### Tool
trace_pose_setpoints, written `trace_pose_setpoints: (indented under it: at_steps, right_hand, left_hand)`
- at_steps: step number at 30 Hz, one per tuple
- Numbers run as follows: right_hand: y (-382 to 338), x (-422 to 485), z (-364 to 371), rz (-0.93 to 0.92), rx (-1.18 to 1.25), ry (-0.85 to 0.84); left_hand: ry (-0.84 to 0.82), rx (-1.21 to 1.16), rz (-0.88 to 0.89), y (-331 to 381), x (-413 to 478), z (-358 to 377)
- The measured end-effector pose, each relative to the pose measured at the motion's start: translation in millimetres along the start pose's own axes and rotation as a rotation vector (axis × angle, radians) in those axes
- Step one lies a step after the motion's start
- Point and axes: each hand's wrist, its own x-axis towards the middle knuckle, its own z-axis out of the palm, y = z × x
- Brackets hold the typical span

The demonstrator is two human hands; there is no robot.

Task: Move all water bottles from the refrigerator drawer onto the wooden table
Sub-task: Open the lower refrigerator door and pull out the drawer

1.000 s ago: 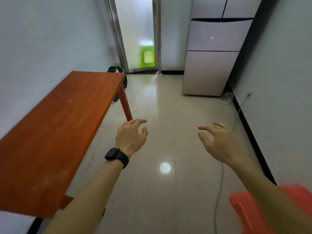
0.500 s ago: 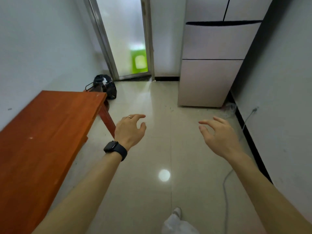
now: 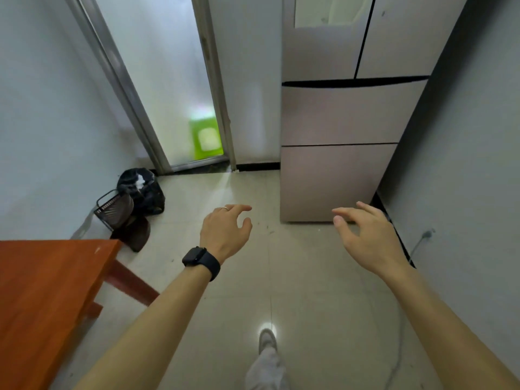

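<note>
1. Refrigerator (image 3: 337, 116) stands against the far wall, right of the door (image 3: 168, 80); both drawer fronts (image 3: 329, 181) sit flush; water bottles cannot be seen.
2. Wooden table (image 3: 42, 291) at the left edge, well apart from it.
3. Left hand (image 3: 225, 232), watch (image 3: 201, 260) on its wrist, and right hand (image 3: 368, 237) hover above the floor (image 3: 295, 277); fingers loosely spread, holding nothing.

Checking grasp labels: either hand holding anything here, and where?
Nothing held. Left hand and right hand hang in the air, fingers loosely spread, short of the closed refrigerator.
</note>
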Motion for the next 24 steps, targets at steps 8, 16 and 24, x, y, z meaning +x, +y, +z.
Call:
trace_pose_setpoints:
  at_steps: [8, 16, 24]
  right_hand:
    - [35, 196, -5, 0.068, -0.025, 0.031]
    - [110, 353, -10, 0.098, -0.014, 0.071]
    - [148, 530, -13, -0.068, -0.035, 0.026]
  left_hand:
    - [-0.026, -0.009, 0.113, 39, 231, 25]
    - [-0.051, -0.050, 0.172, 108, 407, 78]
    - [-0.057, -0.341, -0.062, 142, 541, 111]
